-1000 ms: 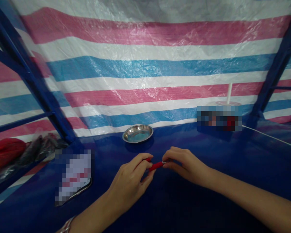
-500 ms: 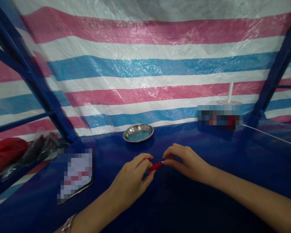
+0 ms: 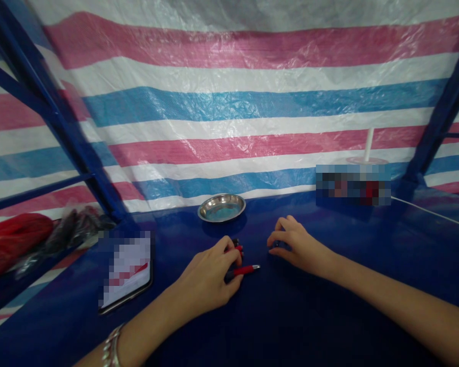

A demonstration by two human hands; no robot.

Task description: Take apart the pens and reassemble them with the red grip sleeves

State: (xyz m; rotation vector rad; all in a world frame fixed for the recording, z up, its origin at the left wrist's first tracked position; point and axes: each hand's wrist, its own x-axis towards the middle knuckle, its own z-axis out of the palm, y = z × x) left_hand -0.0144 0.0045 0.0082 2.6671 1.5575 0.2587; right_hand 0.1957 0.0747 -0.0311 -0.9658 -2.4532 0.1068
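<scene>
My left hand (image 3: 210,275) rests on the blue table with its fingers curled round a small red stick-like part (image 3: 246,269) that has a silver tip pointing right. A second small red and black piece (image 3: 237,246) shows at its fingertips. My right hand (image 3: 296,245) lies a short way to the right, apart from the red part, fingers bent down onto the table over something small and dark that I cannot make out. A silver bracelet (image 3: 110,346) is on my left wrist.
A shallow steel dish (image 3: 222,207) sits behind the hands near the striped tarp wall. A phone-like flat slab (image 3: 126,272) lies at the left. A blurred box with a white post (image 3: 354,184) stands at the back right. Red and black bundles (image 3: 19,242) sit on the left shelf.
My right hand has let go of the silver tip of the red part and moved right and back onto the table. My left hand has lowered the red part toward the table.
</scene>
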